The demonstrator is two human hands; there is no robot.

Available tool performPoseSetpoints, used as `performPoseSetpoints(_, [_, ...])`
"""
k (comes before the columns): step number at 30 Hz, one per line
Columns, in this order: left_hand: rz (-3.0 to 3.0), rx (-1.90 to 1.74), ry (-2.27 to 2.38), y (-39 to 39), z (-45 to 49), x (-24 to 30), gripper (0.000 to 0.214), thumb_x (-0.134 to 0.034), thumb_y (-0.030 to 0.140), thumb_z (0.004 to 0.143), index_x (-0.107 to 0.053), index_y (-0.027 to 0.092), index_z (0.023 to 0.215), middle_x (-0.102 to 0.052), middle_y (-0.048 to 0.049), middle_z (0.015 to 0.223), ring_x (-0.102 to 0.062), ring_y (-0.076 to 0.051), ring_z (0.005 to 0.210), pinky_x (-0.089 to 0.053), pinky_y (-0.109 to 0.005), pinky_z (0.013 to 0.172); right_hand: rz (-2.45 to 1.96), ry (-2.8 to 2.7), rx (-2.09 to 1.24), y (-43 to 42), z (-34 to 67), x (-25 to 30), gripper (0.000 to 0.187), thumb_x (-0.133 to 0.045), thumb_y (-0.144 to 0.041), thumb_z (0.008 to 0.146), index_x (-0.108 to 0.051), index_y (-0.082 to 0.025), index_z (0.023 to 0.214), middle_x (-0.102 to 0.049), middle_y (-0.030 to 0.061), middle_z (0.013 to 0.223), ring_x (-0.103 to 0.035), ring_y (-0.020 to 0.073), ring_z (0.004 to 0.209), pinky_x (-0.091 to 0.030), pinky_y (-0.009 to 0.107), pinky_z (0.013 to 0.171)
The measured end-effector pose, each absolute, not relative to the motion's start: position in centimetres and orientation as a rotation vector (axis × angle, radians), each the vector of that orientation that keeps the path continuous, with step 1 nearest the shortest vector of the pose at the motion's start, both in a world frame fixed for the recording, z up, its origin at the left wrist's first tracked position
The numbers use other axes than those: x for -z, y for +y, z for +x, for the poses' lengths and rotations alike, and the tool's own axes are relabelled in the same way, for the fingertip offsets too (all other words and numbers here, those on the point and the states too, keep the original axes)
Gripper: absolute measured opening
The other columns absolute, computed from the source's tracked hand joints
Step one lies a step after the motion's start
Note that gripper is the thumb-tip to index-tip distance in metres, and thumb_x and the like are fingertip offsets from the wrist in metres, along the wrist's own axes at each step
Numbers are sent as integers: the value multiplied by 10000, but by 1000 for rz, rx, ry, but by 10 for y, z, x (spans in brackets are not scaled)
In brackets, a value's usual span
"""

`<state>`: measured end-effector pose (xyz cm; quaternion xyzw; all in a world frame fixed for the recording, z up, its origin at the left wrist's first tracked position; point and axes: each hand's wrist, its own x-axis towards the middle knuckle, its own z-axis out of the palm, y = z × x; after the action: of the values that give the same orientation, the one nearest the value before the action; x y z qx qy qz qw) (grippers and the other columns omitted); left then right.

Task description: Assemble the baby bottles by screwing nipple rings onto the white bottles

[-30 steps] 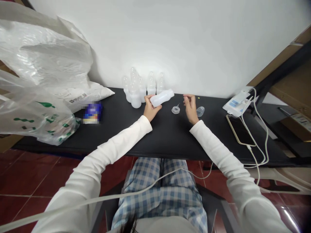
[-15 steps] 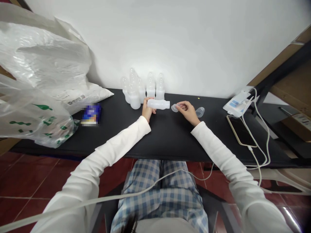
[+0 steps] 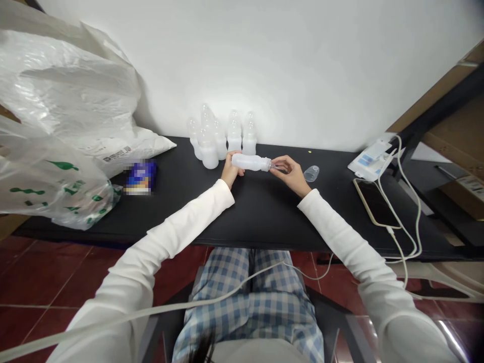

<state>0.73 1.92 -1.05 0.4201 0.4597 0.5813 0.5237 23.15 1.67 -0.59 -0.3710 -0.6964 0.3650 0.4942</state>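
Observation:
My left hand (image 3: 231,170) is wrapped round a white baby bottle (image 3: 250,162), which lies on its side in the air with its mouth toward the right. A clear bottle nipple (image 3: 273,165) meets the bottle's mouth, and the fingers of my right hand (image 3: 289,173) pinch it. Just right of that hand, a clear cap (image 3: 311,173) lies on the black table (image 3: 260,217). Behind my left hand stand several capped white bottles (image 3: 209,151) near the wall.
Large plastic bags (image 3: 68,106) fill the left side, with a blue packet (image 3: 142,176) beside them. A phone (image 3: 376,203) with a white cable (image 3: 415,201) and a white packet (image 3: 370,159) lie at the right. Another cable (image 3: 166,307) crosses over my lap.
My right hand has brought the nipple left and up against the bottle's mouth; a gap lay between them before. My left hand and the bottle have shifted slightly right.

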Motion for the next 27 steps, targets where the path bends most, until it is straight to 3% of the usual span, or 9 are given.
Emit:
performPoseSetpoints(6, [1068, -1285, 1059, 26, 3, 13, 570, -582, 24, 559, -500, 227, 1085, -554, 37, 901, -528, -69, 597, -381, -206, 498, -828, -1764, -728, 21, 235, 11, 281, -767, -466, 786, -628, -253, 907, -624, 29, 1024, -660, 225, 1093, -549, 431, 1007])
performPoseSetpoints(11, [1020, -1243, 983, 27, -1, 11, 574, -593, 31, 548, -494, 222, 1079, -561, 48, 829, -524, -71, 564, -384, -218, 497, -808, -1758, -725, 20, 233, 12, 281, -759, -476, 799, -594, -253, 839, -608, 32, 1003, -658, 239, 1122, -549, 448, 1027])
performPoseSetpoints(17, [981, -1111, 874, 26, -7, 7, 555, -582, 68, 557, -447, 210, 1077, -487, 85, 598, -476, -91, 463, -378, -245, 508, -798, -1785, -632, 18, 234, 9, 270, -717, -485, 847, -599, -253, 776, -608, 43, 983, -656, 248, 1131, -559, 469, 1029])
performPoseSetpoints(22, [953, -1047, 844, 27, -11, 6, 539, -573, 78, 523, -431, 208, 1026, -570, 50, 671, -560, -120, 527, -438, -280, 554, -759, -1777, -633, 16, 234, 6, 217, -723, -461, 854, -640, -260, 862, -609, 42, 1020, -665, 240, 1123, -567, 457, 1027])
performPoseSetpoints(27, [983, -1050, 853, 24, -12, 4, 617, -581, 73, 534, -407, 218, 1108, -577, 55, 704, -594, -115, 560, -455, -267, 598, -844, -1720, -743, 19, 234, 10, 347, -745, -546, 807, -646, -273, 996, -637, 38, 1089, -682, 209, 1033, -588, 408, 973])
